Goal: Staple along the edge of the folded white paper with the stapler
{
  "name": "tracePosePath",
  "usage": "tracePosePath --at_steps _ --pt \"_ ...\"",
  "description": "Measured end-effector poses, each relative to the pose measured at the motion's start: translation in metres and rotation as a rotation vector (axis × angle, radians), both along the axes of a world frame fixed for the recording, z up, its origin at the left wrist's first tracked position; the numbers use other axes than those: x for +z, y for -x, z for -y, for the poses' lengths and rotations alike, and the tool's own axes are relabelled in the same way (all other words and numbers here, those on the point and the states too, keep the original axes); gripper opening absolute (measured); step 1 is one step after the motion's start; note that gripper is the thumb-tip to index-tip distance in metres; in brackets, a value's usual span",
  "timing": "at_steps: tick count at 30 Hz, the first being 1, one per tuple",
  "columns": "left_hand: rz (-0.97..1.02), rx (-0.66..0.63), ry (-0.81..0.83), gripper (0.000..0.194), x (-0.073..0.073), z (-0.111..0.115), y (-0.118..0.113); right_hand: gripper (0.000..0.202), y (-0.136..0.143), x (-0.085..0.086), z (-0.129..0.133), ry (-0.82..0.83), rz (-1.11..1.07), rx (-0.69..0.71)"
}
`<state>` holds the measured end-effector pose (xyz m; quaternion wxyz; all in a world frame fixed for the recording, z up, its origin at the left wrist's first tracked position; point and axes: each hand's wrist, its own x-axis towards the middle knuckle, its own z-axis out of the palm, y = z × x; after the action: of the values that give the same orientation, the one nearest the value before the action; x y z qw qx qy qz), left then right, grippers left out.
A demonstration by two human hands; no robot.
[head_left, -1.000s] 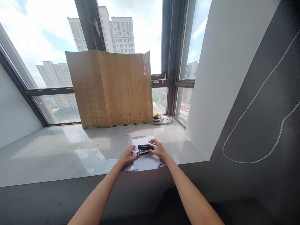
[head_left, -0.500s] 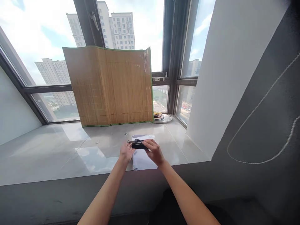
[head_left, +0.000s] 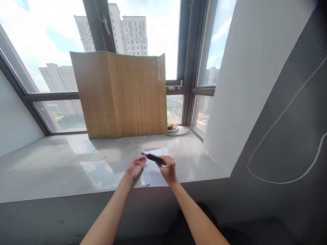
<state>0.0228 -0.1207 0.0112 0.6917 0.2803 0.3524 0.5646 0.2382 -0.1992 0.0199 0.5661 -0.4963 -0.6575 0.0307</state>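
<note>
My right hand [head_left: 168, 169] is closed around a black stapler [head_left: 155, 158], gripping its right end, where a bit of red shows. The stapler's metal tip points left, above the fingers of my left hand. My left hand [head_left: 134, 167] lies palm up with its fingers stretched out. A small grey strip, which looks like staples [head_left: 139, 164], rests on those fingers. Beneath both hands is a white sheet of paper [head_left: 155, 175], its near edge at the sill's front edge. Small print shows at its far right corner.
Small metallic bits [head_left: 137, 147] lie on the tiled window sill [head_left: 63, 166]. A bamboo mat [head_left: 122, 95] leans against the window, with stacked plates [head_left: 181, 131] at its right. A beaded cord [head_left: 278, 182] hangs by the right wall.
The stapler has turned, so its metal tip now points up to the left and its right end sits lower. My left hand has drawn slightly left and down, its fingers uncovered with the small strip showing.
</note>
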Motion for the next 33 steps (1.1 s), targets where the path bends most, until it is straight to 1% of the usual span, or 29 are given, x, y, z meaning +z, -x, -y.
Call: tracePosePath --at_steps 2,4,6,9,11,13,17,20,23,26,29,33 --pt "0.115 0.007 0.059 0.038 0.0 0.004 0.003 0.02 -0.009 -0.001 -0.01 0.196 -0.157 -0.059" --pt "0.204 0.023 0.103 0.046 -0.001 0.007 0.002 0.023 -0.019 -0.001 -0.018 0.36 -0.183 -0.059" --pt "0.203 0.055 0.081 0.041 -0.002 0.009 -0.001 0.025 -0.026 -0.003 -0.021 0.442 -0.14 -0.049" --pt "0.123 0.137 -0.029 0.021 -0.003 0.011 -0.007 0.024 -0.029 -0.009 -0.019 0.47 -0.103 -0.029" --pt "0.088 0.184 -0.085 0.01 -0.004 0.013 -0.01 0.022 -0.028 -0.014 -0.017 0.463 -0.106 0.013" --pt "0.02 0.177 -0.164 0.011 -0.004 0.017 -0.012 0.022 -0.027 -0.018 -0.017 0.438 -0.099 0.061" --pt "-0.155 -0.004 -0.396 0.017 -0.007 0.022 -0.018 0.037 -0.027 -0.022 -0.02 0.304 -0.101 0.086" --pt "-0.416 -0.066 -0.584 0.02 -0.009 0.023 -0.024 0.035 -0.028 -0.019 -0.019 0.179 -0.114 0.106" --pt "-0.687 -0.04 -0.74 0.029 -0.008 0.026 -0.029 0.032 -0.026 -0.01 -0.013 0.078 -0.009 0.191" --pt "-0.842 0.044 -0.876 0.033 -0.007 0.034 -0.031 0.041 -0.023 -0.003 -0.005 0.058 0.161 0.276" --pt "-0.983 0.078 -0.988 0.031 -0.008 0.046 -0.033 0.045 -0.02 -0.001 0.001 0.066 0.275 0.302" --pt "-1.178 0.058 -1.142 0.031 -0.01 0.059 -0.036 0.029 -0.019 -0.003 0.003 0.049 0.283 0.28"
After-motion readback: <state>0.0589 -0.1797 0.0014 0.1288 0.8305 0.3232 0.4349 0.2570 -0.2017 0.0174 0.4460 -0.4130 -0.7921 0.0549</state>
